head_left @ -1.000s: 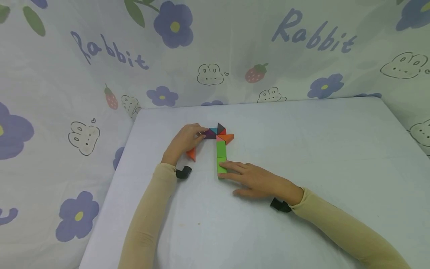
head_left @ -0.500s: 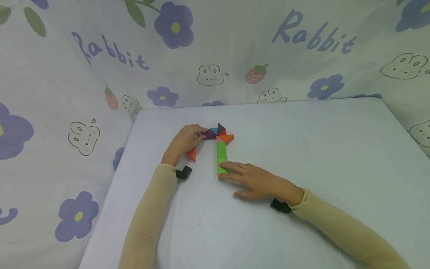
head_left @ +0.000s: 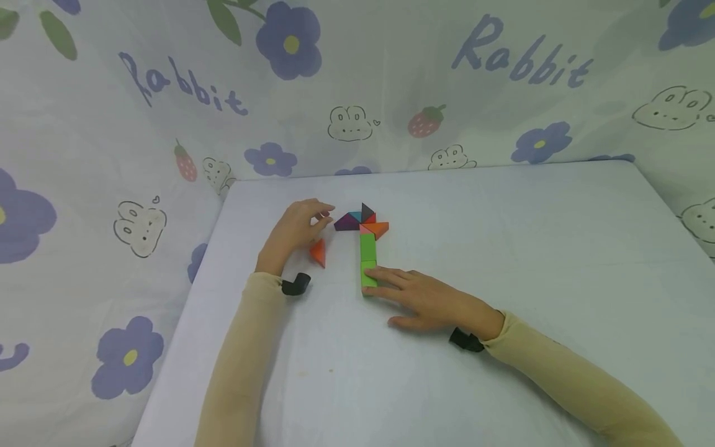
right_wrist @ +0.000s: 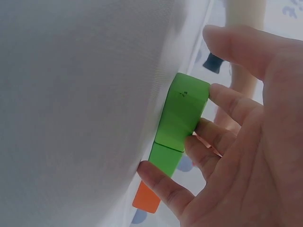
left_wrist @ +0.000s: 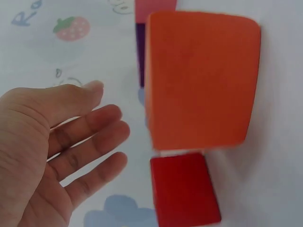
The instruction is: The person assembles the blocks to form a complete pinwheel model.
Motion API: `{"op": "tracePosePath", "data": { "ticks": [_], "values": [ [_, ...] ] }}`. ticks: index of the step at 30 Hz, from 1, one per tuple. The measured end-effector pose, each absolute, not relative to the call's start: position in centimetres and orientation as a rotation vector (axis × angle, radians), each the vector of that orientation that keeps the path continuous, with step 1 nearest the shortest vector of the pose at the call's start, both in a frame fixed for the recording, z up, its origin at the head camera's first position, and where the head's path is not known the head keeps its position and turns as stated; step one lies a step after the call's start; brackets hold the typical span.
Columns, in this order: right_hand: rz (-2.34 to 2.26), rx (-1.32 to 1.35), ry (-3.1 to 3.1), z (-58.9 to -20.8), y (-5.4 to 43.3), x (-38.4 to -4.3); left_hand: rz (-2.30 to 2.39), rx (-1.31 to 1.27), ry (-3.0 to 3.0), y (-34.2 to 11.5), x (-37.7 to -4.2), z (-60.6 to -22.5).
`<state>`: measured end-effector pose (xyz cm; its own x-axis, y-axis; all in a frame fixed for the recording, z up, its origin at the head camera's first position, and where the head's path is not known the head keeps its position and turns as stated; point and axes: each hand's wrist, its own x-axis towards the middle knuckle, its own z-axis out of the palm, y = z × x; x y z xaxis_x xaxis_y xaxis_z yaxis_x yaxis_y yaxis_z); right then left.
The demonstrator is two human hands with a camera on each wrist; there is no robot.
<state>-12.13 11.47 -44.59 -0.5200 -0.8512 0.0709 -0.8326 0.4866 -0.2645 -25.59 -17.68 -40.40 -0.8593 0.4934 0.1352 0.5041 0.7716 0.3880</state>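
Observation:
On the white table, a row of coloured blocks forms a figure in the head view. Two green blocks, an upper one (head_left: 368, 247) and a lower one (head_left: 367, 281), make its stem. Purple (head_left: 346, 223), blue, dark grey (head_left: 366, 212), red, pink and orange (head_left: 381, 230) pieces cluster at its top. My right hand (head_left: 426, 301) rests its spread fingertips on the lower green block. Just left of the purple block, my left hand (head_left: 295, 228) hovers with loosely bent fingers and holds nothing. A separate orange block (head_left: 318, 253) lies below it, looming large in the left wrist view.
A patterned cloth (head_left: 391, 81) with flowers, rabbits and strawberries hangs behind the table (head_left: 530, 236) and down its left side. Black wrist devices sit under the left cuff (head_left: 296, 284) and the right cuff (head_left: 466, 339).
My left hand has let go of the purple block and moved slightly left and away, uncovering it and more of the separate orange block. My right hand stays in place on the green block.

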Motion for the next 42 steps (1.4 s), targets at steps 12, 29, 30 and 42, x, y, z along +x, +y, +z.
{"op": "tracePosePath", "data": {
  "ticks": [12, 29, 30, 42],
  "values": [
    [-0.413, -1.499, 2.669, -44.5, 11.8, -12.0, -0.635, -0.633, -3.01, -21.0, -24.4, -39.3],
    [-0.419, -1.498, 2.65, -44.8, 11.9, -12.0, -0.65, -0.549, -3.228, -22.7, -24.1, -40.5],
    [-0.422, -1.501, 2.647, -44.8, 11.9, -12.0, -0.648, -0.558, -3.226, -22.6, -24.1, -40.7],
    [-0.414, -1.515, 2.638, -45.2, 11.5, -12.2, -0.564, -0.615, -3.14, -20.9, -24.0, -41.6]
  ]
}}
